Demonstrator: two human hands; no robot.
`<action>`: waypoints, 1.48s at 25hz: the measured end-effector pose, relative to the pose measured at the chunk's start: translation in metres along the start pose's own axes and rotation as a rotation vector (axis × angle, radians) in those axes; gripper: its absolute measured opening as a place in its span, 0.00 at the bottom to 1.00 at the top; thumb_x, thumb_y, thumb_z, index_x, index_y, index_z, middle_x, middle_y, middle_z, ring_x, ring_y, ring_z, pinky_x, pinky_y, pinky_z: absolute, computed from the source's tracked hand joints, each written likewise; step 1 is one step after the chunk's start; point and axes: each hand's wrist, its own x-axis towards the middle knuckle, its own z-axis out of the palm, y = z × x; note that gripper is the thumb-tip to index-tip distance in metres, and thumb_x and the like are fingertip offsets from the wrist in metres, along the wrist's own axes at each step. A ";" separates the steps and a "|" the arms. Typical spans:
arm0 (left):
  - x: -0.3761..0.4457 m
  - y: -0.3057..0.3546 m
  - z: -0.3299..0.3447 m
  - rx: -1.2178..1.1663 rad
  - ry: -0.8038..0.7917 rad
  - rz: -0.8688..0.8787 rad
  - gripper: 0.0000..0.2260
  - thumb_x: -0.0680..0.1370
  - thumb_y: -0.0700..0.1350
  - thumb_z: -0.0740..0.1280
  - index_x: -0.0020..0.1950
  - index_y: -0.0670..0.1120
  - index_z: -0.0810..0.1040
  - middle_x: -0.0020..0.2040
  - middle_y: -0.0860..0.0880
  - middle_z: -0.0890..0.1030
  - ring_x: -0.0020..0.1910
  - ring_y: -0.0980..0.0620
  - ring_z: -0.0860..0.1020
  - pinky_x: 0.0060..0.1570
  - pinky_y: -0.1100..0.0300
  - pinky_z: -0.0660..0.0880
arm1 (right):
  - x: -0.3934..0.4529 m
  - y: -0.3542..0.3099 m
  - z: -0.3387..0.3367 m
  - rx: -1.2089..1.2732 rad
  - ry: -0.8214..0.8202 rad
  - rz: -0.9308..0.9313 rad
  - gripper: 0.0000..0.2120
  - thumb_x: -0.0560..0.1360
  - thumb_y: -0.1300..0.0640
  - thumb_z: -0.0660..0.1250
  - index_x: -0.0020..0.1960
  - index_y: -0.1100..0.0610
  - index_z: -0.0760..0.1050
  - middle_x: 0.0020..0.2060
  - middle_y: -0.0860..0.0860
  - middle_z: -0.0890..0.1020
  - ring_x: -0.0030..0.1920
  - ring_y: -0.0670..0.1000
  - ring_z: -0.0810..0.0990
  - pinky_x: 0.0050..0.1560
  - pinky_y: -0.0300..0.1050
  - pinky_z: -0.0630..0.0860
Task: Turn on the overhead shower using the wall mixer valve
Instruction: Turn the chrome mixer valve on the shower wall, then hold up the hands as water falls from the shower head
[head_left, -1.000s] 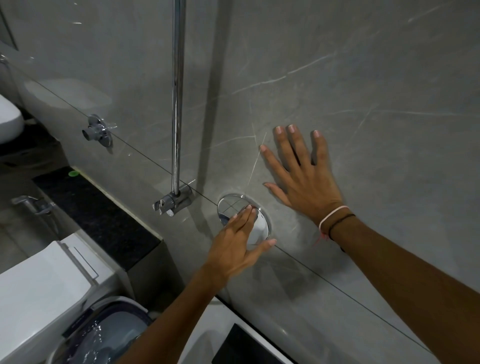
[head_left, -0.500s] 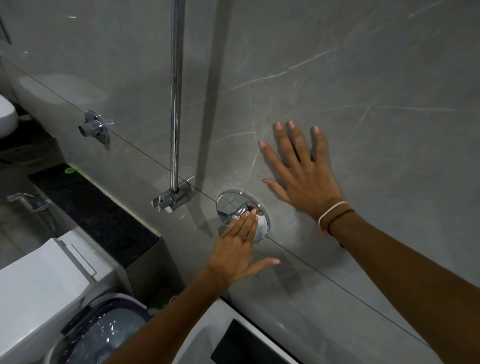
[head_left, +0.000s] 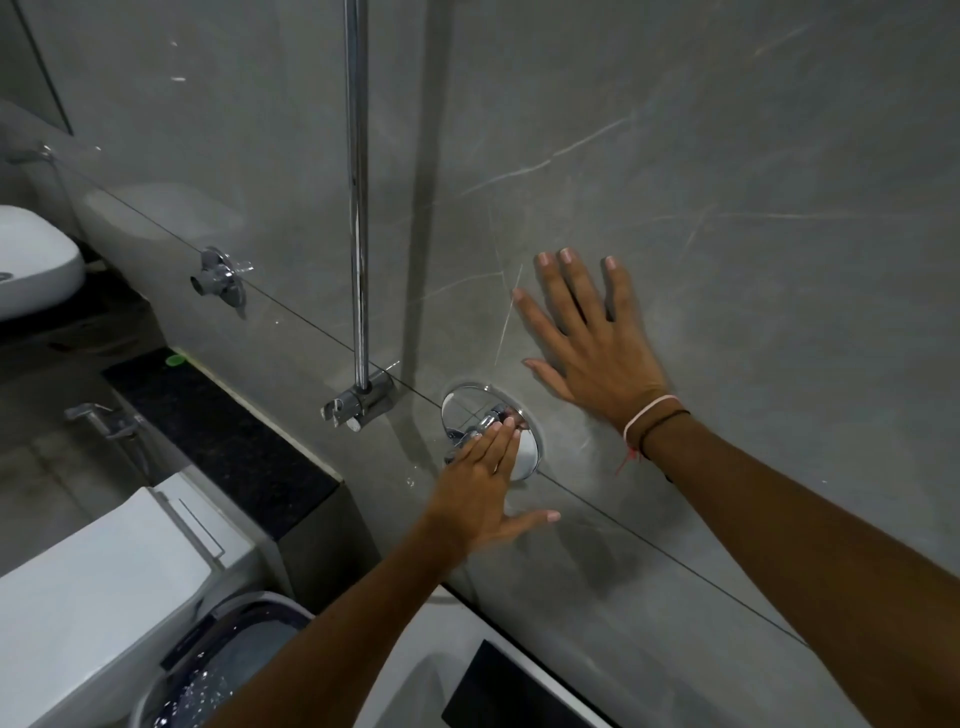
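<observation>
The round chrome wall mixer valve (head_left: 462, 410) is set into the grey tiled wall at the centre of the view. Its small chrome lever (head_left: 480, 427) sticks out from the plate. My left hand (head_left: 480, 480) lies over the lever with straight fingers resting on top of it and the thumb spread out to the right. My right hand (head_left: 592, 338) is pressed flat on the wall just above and right of the valve, fingers apart, with bands on the wrist. The overhead shower itself is out of view.
A chrome vertical pipe (head_left: 357, 208) with a bracket (head_left: 358, 402) runs down the wall left of the valve. Farther left is a small wall tap (head_left: 221, 278). Below are a white toilet cistern (head_left: 104, 571), a water-filled bucket (head_left: 223, 670), a black ledge (head_left: 218, 441) and a basin (head_left: 31, 260).
My left hand has slid down from covering the valve plate, its fingers now on the lever and the thumb spread wider. My right hand has stayed flat on the wall.
</observation>
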 end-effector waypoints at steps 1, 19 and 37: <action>0.000 0.001 -0.004 -0.013 0.001 -0.002 0.53 0.69 0.78 0.49 0.82 0.42 0.48 0.84 0.44 0.49 0.83 0.47 0.48 0.80 0.53 0.41 | 0.000 0.001 -0.001 0.003 -0.011 -0.007 0.41 0.83 0.32 0.48 0.87 0.56 0.45 0.84 0.65 0.49 0.83 0.67 0.49 0.78 0.73 0.44; -0.180 -0.098 -0.257 0.475 0.429 -0.536 0.46 0.71 0.79 0.41 0.82 0.52 0.46 0.84 0.46 0.47 0.83 0.44 0.46 0.78 0.33 0.46 | 0.168 -0.024 -0.140 0.406 0.273 0.167 0.43 0.78 0.33 0.63 0.85 0.53 0.56 0.83 0.66 0.55 0.82 0.69 0.54 0.76 0.79 0.52; -0.512 -0.055 -0.504 1.117 0.735 -1.194 0.44 0.73 0.76 0.44 0.82 0.52 0.39 0.84 0.46 0.42 0.82 0.45 0.44 0.78 0.34 0.44 | 0.345 -0.118 -0.467 0.880 0.819 0.030 0.45 0.80 0.30 0.56 0.87 0.54 0.49 0.84 0.64 0.49 0.84 0.67 0.48 0.78 0.76 0.50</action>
